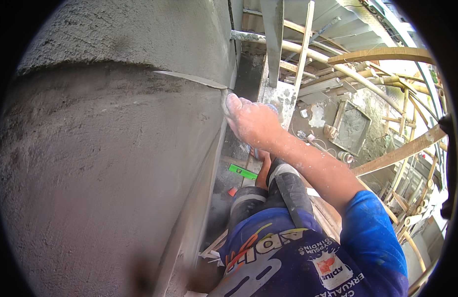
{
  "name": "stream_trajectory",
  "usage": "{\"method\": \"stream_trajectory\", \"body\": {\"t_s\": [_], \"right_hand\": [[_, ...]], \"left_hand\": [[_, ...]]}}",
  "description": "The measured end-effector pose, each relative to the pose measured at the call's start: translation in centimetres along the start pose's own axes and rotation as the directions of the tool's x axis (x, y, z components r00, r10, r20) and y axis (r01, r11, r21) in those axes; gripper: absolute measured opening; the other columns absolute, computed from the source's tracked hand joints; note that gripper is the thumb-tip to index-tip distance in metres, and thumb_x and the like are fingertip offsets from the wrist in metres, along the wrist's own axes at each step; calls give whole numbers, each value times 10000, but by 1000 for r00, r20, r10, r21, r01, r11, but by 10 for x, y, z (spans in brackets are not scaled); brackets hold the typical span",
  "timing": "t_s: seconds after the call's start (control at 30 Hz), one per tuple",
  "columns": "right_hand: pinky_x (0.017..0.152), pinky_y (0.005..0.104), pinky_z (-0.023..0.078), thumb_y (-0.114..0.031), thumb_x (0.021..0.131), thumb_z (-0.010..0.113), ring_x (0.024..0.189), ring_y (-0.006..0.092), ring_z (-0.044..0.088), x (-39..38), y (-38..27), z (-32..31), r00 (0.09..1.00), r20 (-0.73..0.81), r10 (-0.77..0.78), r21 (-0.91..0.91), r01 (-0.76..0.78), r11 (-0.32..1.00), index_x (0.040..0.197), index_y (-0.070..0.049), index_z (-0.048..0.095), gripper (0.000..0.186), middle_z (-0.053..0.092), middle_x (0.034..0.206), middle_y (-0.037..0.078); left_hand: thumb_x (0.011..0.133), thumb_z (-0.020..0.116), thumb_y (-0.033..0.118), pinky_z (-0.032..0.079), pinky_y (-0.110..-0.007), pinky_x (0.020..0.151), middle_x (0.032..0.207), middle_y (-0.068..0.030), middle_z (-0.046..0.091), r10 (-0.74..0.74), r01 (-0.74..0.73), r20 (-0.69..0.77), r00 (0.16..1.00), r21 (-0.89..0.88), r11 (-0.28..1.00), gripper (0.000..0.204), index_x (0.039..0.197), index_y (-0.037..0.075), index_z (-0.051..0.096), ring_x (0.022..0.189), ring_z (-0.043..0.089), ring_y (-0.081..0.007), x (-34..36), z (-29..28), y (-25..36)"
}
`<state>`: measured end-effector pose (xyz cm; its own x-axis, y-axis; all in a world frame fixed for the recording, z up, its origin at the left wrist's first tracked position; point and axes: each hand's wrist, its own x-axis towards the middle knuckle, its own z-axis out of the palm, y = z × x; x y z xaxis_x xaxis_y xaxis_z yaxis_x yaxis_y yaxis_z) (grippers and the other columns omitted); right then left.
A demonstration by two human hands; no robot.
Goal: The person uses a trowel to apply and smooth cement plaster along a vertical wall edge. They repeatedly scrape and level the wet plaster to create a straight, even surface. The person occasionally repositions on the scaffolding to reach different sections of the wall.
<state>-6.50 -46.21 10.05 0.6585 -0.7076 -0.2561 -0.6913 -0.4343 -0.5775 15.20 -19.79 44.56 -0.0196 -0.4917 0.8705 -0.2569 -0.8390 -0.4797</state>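
Note:
My right hand (251,119) is closed in a fist at the wall's corner, its skin speckled with pale plaster. Out of it, to the left, reaches a thin flat trowel (192,77), seen nearly edge-on against the wall. The grip is hidden by my fingers. Below the blade the grey plaster (105,158) looks fairly smooth and damp; above it a thicker, rougher coat (125,34) ends in a ragged lip. A straight vertical edge (204,208) bounds the plastered face. My left hand does not show; dark blurs at the bottom cannot be made out.
A green spirit level (242,172) lies below, by my legs. A plaster-smeared plank (283,96) runs beyond my hand. Farther right are a framed mortar tray (339,115), bamboo poles (355,74) and a curved wooden plank (402,151) at arm height.

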Motion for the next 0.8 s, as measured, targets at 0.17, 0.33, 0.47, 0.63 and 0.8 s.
{"method": "stream_trajectory", "body": {"t_s": [0.17,0.33,0.47,0.63,0.8], "right_hand": [[674,523,554,-172,911,625,807,441,692,11,0,1,1000,13,17,-6,-17,1000,1111,12,479,309,683,918,251],[683,535,551,-154,911,623,810,452,689,6,-2,-5,998,-15,-57,45,57,997,1126,18,477,311,684,889,254],[687,538,554,-148,917,615,789,464,684,2,-10,-9,997,-27,-71,59,72,996,1142,18,486,308,683,867,251],[695,549,549,-141,935,575,799,463,687,4,-9,-12,999,39,-12,67,10,998,1129,26,488,270,686,867,258],[685,547,554,-148,937,571,790,455,694,5,-6,-7,999,13,-42,87,40,995,1143,23,487,280,693,871,252]], "left_hand": [[1084,403,437,146,-572,1206,1631,-290,216,19,-19,5,1000,37,999,694,1564,-50,288,1516,196,-422,7,0,0],[1084,400,445,160,-573,1201,1628,-293,224,45,-45,29,999,7,999,700,1562,-54,292,1509,213,-429,8,-4,7],[1083,404,449,164,-572,1202,1624,-298,233,42,-42,20,999,39,998,702,1558,-56,300,1507,217,-432,7,-4,8],[1083,404,450,158,-573,1204,1622,-302,233,0,2,-18,1000,64,998,705,1562,-56,294,1508,216,-431,6,2,1],[1085,401,445,143,-573,1209,1626,-304,224,34,-33,-26,999,42,999,702,1567,-53,286,1511,208,-434,3,3,-18]]}}
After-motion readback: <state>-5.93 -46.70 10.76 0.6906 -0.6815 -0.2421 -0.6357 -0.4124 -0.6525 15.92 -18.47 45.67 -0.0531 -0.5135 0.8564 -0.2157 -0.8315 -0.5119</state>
